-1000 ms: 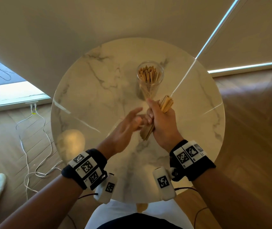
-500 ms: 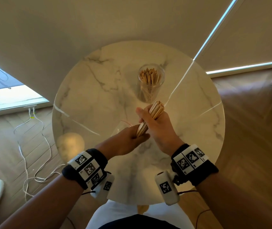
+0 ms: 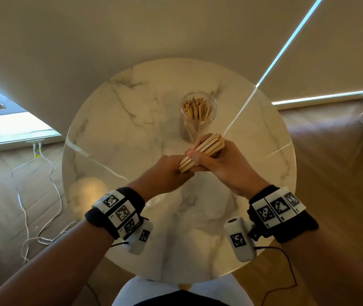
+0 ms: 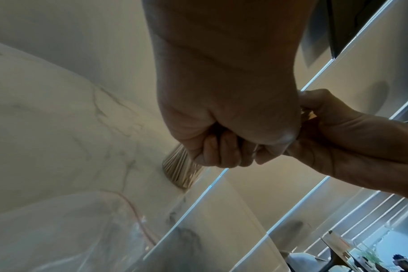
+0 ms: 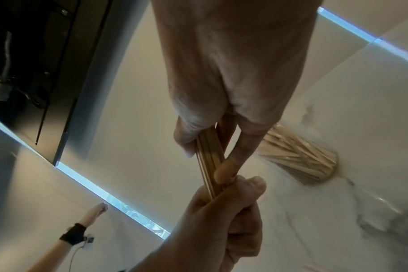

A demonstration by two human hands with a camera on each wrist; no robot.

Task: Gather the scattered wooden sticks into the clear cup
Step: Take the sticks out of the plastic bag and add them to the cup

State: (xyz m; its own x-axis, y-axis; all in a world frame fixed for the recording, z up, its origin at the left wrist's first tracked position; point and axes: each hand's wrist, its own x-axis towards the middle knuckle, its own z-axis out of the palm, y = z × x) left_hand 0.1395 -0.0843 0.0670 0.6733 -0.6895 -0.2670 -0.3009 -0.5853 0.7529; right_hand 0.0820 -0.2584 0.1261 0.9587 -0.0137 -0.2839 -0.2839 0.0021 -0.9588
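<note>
— What are the hands doing?

— Both grip one bundle of sticks (image 3: pixel 202 152) above the table (image 3: pixel 132 120). The right hand (image 3: pixel 222 164) wraps the upper half, thumb across the near side and fingers curled round the back. The left hand (image 3: pixel 165 173) is closed round the lower end.

— Can you confirm that from the wrists?

— Yes. In the right wrist view the right hand's thumb and fingers pinch the flat stack, and the left hand (image 5: pixel 224 217) clamps the end below them. In the left wrist view the left hand (image 4: pixel 226 117) is a fist, with the right hand (image 4: pixel 352 139) meeting it from the side.

— How does the bundle lie?

— Tilted, its upper end pointing away and to the right, toward the cup (image 3: pixel 198 111).

— And the cup?

— It stands upright on the far part of the round marble table, just beyond the bundle's tip, already holding many sticks on end. The bundle does not touch it.

— Anything else?

— White cables (image 3: pixel 39 191) trail on the wooden floor at left.
</note>
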